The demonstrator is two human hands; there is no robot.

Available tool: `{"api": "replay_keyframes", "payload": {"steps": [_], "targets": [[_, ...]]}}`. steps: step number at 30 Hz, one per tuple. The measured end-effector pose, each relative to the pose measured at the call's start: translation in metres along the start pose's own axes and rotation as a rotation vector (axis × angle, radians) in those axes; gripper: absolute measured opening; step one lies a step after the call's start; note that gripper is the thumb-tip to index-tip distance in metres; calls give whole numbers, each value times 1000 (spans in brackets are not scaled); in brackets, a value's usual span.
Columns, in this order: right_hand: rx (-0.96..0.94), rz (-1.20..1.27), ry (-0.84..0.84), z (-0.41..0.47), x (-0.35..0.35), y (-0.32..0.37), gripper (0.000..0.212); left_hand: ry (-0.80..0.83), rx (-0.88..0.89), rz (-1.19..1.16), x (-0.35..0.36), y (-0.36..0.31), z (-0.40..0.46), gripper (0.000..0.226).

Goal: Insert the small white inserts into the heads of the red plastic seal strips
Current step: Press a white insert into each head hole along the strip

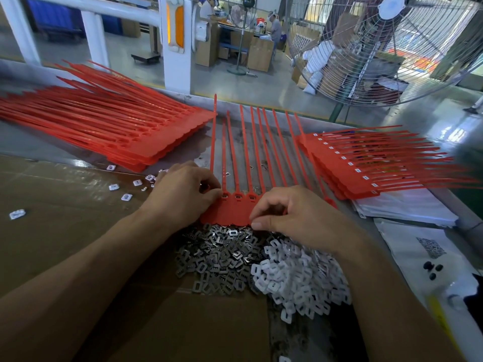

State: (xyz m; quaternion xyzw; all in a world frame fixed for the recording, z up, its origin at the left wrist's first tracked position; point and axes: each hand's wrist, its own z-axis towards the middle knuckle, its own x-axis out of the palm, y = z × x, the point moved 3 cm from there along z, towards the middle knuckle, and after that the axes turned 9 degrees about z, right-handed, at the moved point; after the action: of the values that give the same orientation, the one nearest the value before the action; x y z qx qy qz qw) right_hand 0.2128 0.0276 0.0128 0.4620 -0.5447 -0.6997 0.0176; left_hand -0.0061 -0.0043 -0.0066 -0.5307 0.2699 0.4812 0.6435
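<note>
White inserts [295,278] lie heaped at six o'clock, just behind them the working strip [230,212]. Left hand [180,194] pinches its head; right hand [295,215] curls, pinching its edge. Finished stack [347,168] at two o'clock, a bigger unfilled stack [117,131] at ten: much remains.

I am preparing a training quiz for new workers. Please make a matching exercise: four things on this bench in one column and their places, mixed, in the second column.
Things:
1. white inserts pile
2. metal clips pile
3. stack of seals with white inserts
4. stack of seals without inserts

Places:
A. far left of the bench
B. under the right hand
C. right side, on white sheets
D. under the left hand

Pairs: 1-B, 2-D, 3-C, 4-A
</note>
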Motion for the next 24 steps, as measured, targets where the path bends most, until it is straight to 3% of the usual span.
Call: {"api": "replay_keyframes", "payload": {"steps": [7,16,21,24], "targets": [[-89,-92,101,1,14,13,10,1,6,4,-1,-1,0,12],[-75,-147,104,-2,20,17,10,3,4,6,-1,-2,0,11],[-71,-32,80,-4,16,20,11,13,-2,7,-2,-3,-1,12],[-96,46,-23,-5,8,20,11,16,-2,4,-1,-2,0,12]]}}
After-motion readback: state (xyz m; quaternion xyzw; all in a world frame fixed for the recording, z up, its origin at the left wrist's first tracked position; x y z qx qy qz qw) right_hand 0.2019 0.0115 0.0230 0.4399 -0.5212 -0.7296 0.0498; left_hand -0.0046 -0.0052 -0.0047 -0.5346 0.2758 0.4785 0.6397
